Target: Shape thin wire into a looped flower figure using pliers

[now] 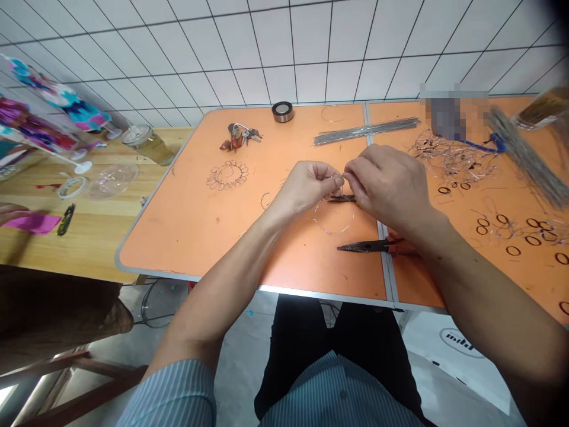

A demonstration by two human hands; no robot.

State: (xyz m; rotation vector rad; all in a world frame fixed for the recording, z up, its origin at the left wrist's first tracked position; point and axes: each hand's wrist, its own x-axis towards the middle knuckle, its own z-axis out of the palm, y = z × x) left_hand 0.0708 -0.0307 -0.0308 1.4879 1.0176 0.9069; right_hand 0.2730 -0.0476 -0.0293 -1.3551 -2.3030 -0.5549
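My left hand (pixel 311 187) is closed in a pinch on a thin wire ring (pixel 334 230) that hangs below the fingers. Fingertip to fingertip with it, my right hand (pixel 386 181) pinches the wire at the same spot; the exact grip point is partly hidden by the fingers. Behind the ring lies a small dark tool (pixel 341 199), its far end covered by my right hand. Pliers with dark jaws (pixel 362 247) and red handles rest under my right wrist. To the left, a looped wire wreath (pixel 227 175) lies flat on the orange table (pixel 186 237).
At the back are keys (pixel 253 135), a tape roll (pixel 283 111) and straight wires (pixel 367 130). Tangled wire pieces (pixel 453 154), dark rings (pixel 513 251) and another wire bundle (pixel 531 157) lie right. A wooden table (pixel 104 237) adjoins left, with a lidded cup (pixel 149 145) and another person's hand (pixel 12 213).
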